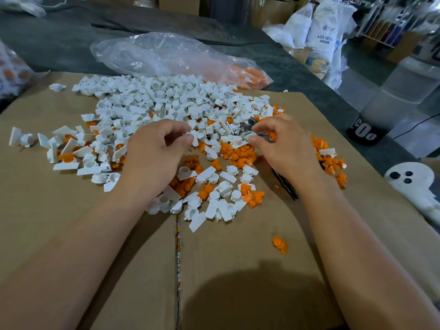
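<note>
At frame centre the left hand (154,151) pinches a small white part (190,135). The right hand (283,148) curls round a metal cutter (250,127). Beneath them white parts (166,98) and orange caps (238,156) are heaped on cardboard (238,258), which shows plain toward the lower frame. A clear bag (166,53) lies upper centre and white sacks (326,27) stand upper right.

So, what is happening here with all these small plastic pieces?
A person works over a pile of white plastic parts and orange parts spread on flat cardboard. The left hand pinches a small white piece, and the right hand grips a metal tool right beside it. A clear plastic bag lies behind the pile.
</note>
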